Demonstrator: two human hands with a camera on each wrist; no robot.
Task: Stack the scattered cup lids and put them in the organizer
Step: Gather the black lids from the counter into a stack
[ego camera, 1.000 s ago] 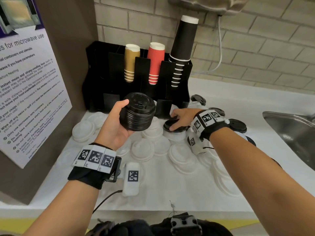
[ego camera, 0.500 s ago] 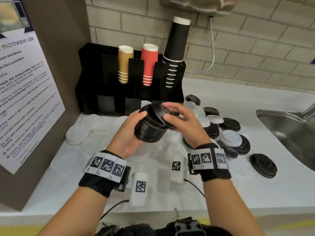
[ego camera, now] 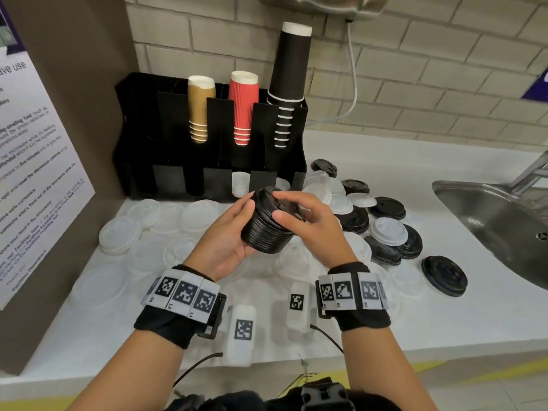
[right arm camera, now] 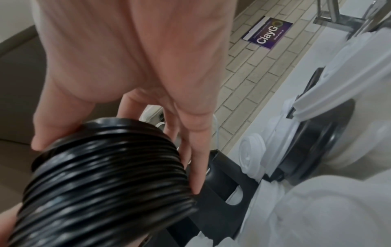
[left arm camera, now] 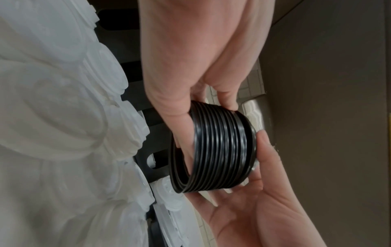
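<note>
On the left, clear and white lids (ego camera: 130,232) lie scattered on the bench (ego camera: 148,321) before the black organizer (ego camera: 142,123). At centre, the left hand (ego camera: 221,247) cups the stack of black lids (ego camera: 268,229), held above the bench. The right hand (ego camera: 308,229), which a moment ago was lifting one black lid off the bench, now presses it onto the stack's top, fingers curled over the rim. The stack has grown by one. To the right, more black lids (ego camera: 444,275) wait near the sink (ego camera: 504,221).

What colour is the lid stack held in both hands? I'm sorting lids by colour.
Black, glossy with ridged rims: the lid stack shows best in the left wrist view.
</note>
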